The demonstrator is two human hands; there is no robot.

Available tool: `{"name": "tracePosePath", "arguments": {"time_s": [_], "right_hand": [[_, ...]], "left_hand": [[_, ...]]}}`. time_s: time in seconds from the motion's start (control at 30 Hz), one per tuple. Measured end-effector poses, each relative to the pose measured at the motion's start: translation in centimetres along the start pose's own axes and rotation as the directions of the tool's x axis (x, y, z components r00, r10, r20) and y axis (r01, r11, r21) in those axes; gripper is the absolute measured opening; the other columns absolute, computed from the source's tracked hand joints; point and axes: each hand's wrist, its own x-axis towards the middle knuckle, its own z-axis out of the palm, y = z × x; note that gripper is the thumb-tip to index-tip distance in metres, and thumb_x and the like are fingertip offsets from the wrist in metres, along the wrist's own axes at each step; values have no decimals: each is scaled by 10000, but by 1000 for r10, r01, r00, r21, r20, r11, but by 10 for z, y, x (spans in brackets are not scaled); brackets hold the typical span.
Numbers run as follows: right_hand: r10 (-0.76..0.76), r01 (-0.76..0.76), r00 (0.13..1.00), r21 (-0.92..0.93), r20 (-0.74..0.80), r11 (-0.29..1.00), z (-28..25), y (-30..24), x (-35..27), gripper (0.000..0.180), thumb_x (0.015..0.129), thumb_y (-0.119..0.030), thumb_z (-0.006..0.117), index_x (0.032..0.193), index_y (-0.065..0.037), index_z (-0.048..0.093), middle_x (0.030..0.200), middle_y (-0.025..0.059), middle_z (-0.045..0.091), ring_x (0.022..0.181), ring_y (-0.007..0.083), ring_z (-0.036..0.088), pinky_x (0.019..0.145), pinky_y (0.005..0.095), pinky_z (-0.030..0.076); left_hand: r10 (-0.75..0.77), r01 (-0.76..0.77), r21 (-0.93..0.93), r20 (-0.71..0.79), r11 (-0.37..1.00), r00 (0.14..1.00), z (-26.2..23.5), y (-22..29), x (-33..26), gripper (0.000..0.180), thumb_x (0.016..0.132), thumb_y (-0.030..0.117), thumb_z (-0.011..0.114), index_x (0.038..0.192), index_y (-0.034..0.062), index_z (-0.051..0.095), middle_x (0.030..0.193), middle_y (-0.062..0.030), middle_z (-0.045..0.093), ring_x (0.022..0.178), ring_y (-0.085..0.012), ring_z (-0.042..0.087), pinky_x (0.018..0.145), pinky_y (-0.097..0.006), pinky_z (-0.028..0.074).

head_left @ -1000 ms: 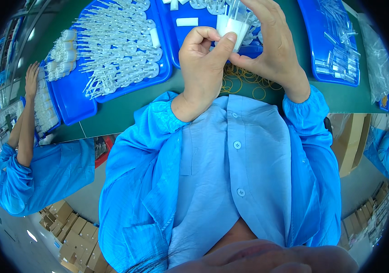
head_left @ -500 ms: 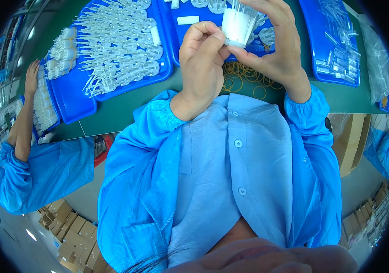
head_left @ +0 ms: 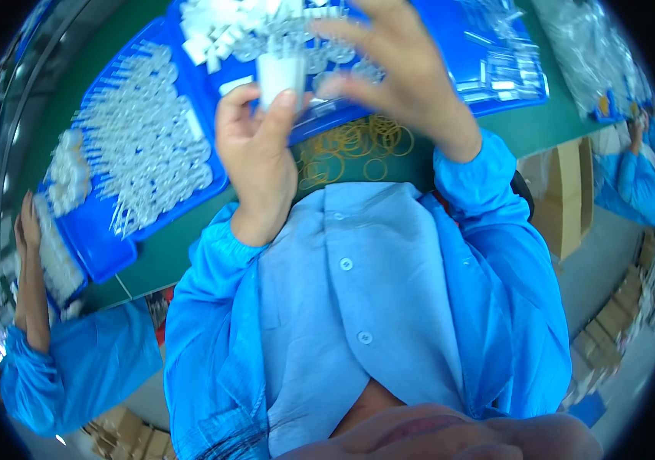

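Both hands meet: left hand (head_left: 254,153) pinches white bundle (head_left: 280,77); right hand (head_left: 400,73) spread beside it.

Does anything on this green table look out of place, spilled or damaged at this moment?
Only one thing stands out: loose yellow rubber bands lie scattered on the green table, outside the blue trays. The left hand holds a small white bundle; the right hand is blurred beside it. Nothing looks damaged.

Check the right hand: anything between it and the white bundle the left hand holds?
Nothing visible. The left hand grips the white bundle over the blue tray; the right hand is beside it, fingers spread, only air between. Contact is too blurred to tell.
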Motion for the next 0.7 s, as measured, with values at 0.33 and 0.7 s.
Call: {"name": "tracePosePath", "arguments": {"time_s": [0.33, 0.7], "right_hand": [[593, -380, 786, -622, 173, 685, -105, 143, -101, 231, 862, -168, 643, 1069, -76, 685, 1063, 122, 686, 989, 327, 634, 857, 384, 494], [749, -750, 662, 57, 39, 660, -70, 107, -81, 195, 885, -187, 673, 1045, -77, 680, 975, 84, 687, 884, 246, 651, 761, 347, 502]], "left_hand": [[248, -279, 276, 141, 920, 958, -3, -1, 5, 437, 768, -157, 697, 1099, 29, 481, 1154, -103, 497, 1036, -203, 592, 876, -313, 525], [241, -313, 273, 269, 910, 933, -7, -6, 12, 418, 752, -148, 712, 1095, 1, 524, 1175, -103, 479, 1104, -196, 559, 969, -325, 503]]}}
